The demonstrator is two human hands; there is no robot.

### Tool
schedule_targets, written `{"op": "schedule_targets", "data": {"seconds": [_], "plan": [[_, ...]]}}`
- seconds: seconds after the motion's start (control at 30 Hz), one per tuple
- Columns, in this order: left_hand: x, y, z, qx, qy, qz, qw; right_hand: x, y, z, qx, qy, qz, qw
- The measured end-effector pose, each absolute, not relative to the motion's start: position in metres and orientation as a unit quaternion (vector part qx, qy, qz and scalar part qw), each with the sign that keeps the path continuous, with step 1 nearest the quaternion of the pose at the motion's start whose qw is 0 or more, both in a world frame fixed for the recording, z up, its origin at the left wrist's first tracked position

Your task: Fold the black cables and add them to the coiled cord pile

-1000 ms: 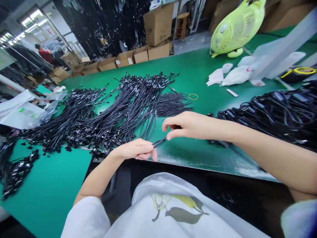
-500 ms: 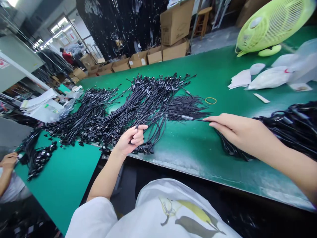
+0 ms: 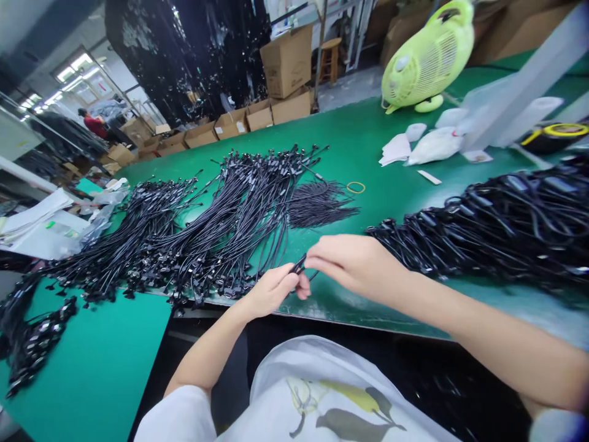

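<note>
Loose black cables [image 3: 239, 215] fan out left of the black twist ties [image 3: 319, 205]; nearer you than the ties, your left hand [image 3: 275, 290] curls closed around a folded black cable [image 3: 299, 266], your right hand [image 3: 348, 260] pinching its other end, seemingly gathering loops; the next move calls for a firm left hold; bundled cables [image 3: 501, 224] lie right of the ties

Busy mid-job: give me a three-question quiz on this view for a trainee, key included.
1. True or false: the yellow loop lies on the green table.
2. What do the left hand and right hand hold between them?
A) a sheet of paper
B) a black cable
C) a cardboard box
3. Which is farther from the hands: the fan or the yellow loop?

Key: 1. True. 2. B. 3. The fan.
</note>
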State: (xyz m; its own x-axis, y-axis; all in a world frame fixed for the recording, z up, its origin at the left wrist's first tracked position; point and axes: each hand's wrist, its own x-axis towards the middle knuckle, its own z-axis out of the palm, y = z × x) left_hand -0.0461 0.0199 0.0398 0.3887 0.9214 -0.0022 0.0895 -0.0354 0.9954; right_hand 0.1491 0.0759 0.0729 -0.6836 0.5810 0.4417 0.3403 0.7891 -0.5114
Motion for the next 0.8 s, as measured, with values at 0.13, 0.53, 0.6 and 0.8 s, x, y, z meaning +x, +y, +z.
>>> {"op": "schedule_targets", "data": {"seconds": [0.13,0.53,0.6,0.8], "plan": [[-0.044,0.021,0.040,0.487,0.312,0.465,0.670,0.140,0.091,0.055,-0.307,-0.689,0.488,0.440],[-0.030,0.033,0.023,0.262,0.375,0.605,0.652,0.112,0.091,0.033,-0.228,-0.237,0.857,0.396],[-0.027,0.032,0.021,0.307,0.379,0.578,0.655,0.114,0.091,0.038,-0.226,-0.232,0.850,0.416],[-0.023,0.019,0.012,0.421,0.374,0.493,0.663,0.114,0.072,0.046,-0.226,-0.251,0.844,0.417]]}}
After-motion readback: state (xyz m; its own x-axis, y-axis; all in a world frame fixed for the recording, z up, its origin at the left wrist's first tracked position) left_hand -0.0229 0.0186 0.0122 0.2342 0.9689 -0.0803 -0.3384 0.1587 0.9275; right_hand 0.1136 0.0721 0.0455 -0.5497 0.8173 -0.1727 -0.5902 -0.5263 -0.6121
